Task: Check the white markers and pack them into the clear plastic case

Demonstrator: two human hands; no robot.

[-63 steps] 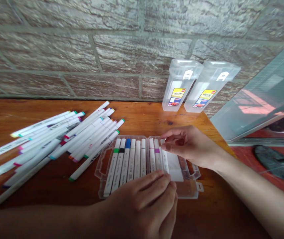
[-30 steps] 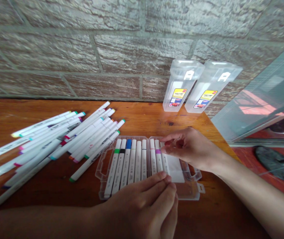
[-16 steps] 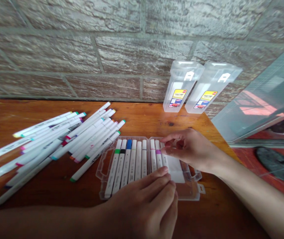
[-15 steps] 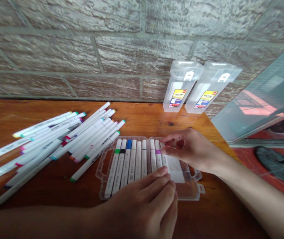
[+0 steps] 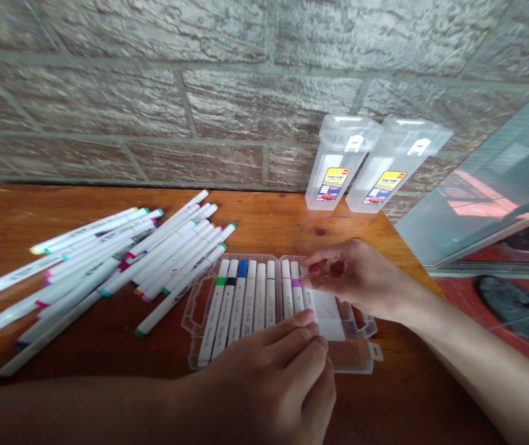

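Nine white markers (image 5: 250, 309) with coloured bands lie side by side in an open, clear plastic case (image 5: 191, 321) on an orange-brown wooden table (image 5: 264, 216): six in the case's left half, three in its right. Green, black and blue bands mark the first three on the left, and a purple band (image 5: 296, 283) shows on one in the right half. The left hand (image 5: 269, 377) lies across the lower ends of the markers, its fingers (image 5: 292, 327) stretched out and relaxed, not clenched. The right hand (image 5: 357, 281) is curved over the top of the right half, its fingertips (image 5: 308, 281) at the marker caps; whether they grasp a marker, I cannot tell. A white label (image 5: 327, 315) sits beside those three markers. A loose heap of markers (image 5: 107, 259) lies just left of the case. Two upright clear plastic containers (image 5: 338, 162) (image 5: 397, 164) with yellow labels stand against a grey stone wall (image 5: 246, 105)
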